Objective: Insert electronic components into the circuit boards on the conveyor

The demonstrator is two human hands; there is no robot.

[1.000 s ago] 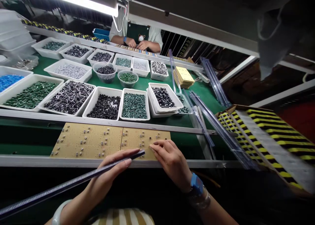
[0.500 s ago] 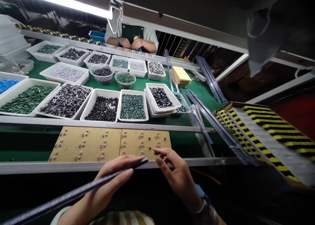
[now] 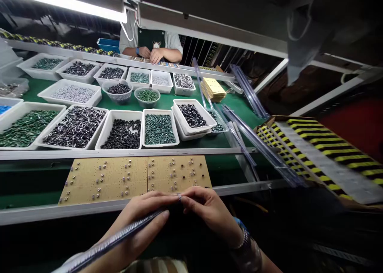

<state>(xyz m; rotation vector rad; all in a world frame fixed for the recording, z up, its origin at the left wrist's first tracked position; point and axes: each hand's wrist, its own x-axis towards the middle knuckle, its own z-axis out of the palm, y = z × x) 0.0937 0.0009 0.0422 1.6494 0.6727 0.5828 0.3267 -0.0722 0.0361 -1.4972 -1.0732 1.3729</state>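
My left hand (image 3: pixel 140 215) is closed around a long clear plastic component tube (image 3: pixel 116 237), which slants up from the lower left with a row of small parts inside. At the tube's upper end, the fingertips of my right hand (image 3: pixel 209 209) are pinched together against my left fingertips. Whatever the right fingers hold there is too small and covered to make out. Just beyond both hands lie two tan circuit boards, a left board (image 3: pixel 113 185) and a right board (image 3: pixel 164 181), edge to edge. Small silvery parts dot both boards, and several black parts stand on the right one.
White trays of loose components (image 3: pixel 159 128) line the green bench behind a metal rail (image 3: pixel 119 154). Stacked tan boards (image 3: pixel 213 89) and clear tubes (image 3: pixel 254 141) lie to the right, beside a box with yellow-black striping (image 3: pixel 323 145). Opposite, a co-worker's hands (image 3: pixel 154 54) are over a board.
My right hand has moved from over the right board's front edge to meet my left fingertips at the tube end. More black parts show on that board's right side. The view has shifted slightly.
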